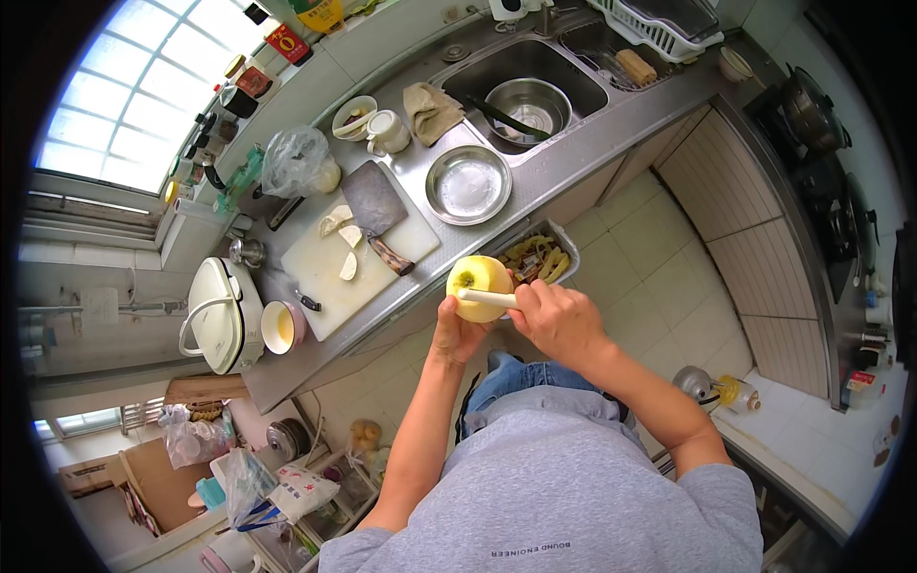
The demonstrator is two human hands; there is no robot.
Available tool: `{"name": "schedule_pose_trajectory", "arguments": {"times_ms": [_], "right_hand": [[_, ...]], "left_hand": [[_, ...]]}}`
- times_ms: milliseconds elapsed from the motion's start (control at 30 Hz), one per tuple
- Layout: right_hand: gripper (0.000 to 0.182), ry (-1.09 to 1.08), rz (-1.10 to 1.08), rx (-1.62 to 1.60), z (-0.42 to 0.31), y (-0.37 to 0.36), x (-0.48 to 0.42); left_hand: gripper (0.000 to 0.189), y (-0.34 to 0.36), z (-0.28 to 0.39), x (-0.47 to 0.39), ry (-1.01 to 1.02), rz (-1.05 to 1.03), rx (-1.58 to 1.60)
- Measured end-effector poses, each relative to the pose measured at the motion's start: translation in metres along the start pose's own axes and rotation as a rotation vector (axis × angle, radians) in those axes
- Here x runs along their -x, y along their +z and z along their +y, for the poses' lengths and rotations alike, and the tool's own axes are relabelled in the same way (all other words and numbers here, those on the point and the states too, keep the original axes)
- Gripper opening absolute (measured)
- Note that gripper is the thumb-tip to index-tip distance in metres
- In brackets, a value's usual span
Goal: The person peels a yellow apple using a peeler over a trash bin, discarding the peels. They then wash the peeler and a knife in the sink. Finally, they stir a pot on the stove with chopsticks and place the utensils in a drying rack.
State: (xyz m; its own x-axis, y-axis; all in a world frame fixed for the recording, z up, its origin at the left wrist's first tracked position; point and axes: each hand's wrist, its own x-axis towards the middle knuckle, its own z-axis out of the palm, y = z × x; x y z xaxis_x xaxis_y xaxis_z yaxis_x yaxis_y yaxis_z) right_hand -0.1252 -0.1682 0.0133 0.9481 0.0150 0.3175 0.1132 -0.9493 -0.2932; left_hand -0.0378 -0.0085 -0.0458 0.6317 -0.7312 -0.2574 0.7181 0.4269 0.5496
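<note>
My left hand (458, 335) holds a yellow apple (488, 272) from below, its hollow end facing up. With my right hand (562, 315) I grip a white-handled tool (491, 297), probably a peeler. It lies across the front of the apple, and its working end cannot be made out. Beneath the apple, a waste bin (572, 251) holds long yellowish peels (553, 263) and other scraps. Beyond my hands, a white cutting board (322, 308) carries a cleaver (374, 200) and several pale cut pieces (349, 235).
On the counter stand a steel plate (469, 185), a bowl (299, 329), a mug (387, 132) and a rice cooker (222, 315). A small black-handled knife (308, 301) lies at the board's edge. The sink (466, 75) holds a metal basin (559, 97) with a green cucumber-like vegetable.
</note>
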Motion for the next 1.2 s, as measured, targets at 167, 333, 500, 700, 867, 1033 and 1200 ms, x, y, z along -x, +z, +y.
{"name": "schedule_pose_trajectory", "arguments": {"times_ms": [167, 333, 500, 700, 867, 1033, 1200], "right_hand": [[0.025, 0.034, -0.002, -0.017, 0.009, 0.003, 0.001], [0.024, -0.037, 0.071, -0.109, 0.007, 0.001, -0.008], [0.024, -0.055, 0.06, -0.129, 0.013, -0.002, -0.003], [0.027, -0.16, 0.058, -0.134, 0.031, 0.0, -0.007], [0.026, -0.241, 0.065, -0.199, 0.028, -0.005, -0.014], [0.025, -0.239, 0.039, -0.221, 0.035, -0.001, -0.021], [0.025, -0.221, 0.003, -0.262, 0.037, 0.007, -0.025]], "left_hand": [[0.088, -0.005, 0.002, 0.0, -0.032, -0.046, -0.083], [0.093, -0.003, 0.003, 0.001, -0.022, -0.054, -0.083], [0.1, -0.001, 0.008, 0.001, -0.032, -0.068, -0.087], [0.1, -0.012, 0.012, 0.0, -0.123, -0.232, 0.013], [0.101, -0.012, 0.015, -0.001, -0.19, -0.241, 0.039], [0.1, -0.017, 0.023, -0.007, -0.264, -0.32, -0.021], [0.098, -0.023, 0.025, -0.008, -0.3, -0.303, 0.028]]}}
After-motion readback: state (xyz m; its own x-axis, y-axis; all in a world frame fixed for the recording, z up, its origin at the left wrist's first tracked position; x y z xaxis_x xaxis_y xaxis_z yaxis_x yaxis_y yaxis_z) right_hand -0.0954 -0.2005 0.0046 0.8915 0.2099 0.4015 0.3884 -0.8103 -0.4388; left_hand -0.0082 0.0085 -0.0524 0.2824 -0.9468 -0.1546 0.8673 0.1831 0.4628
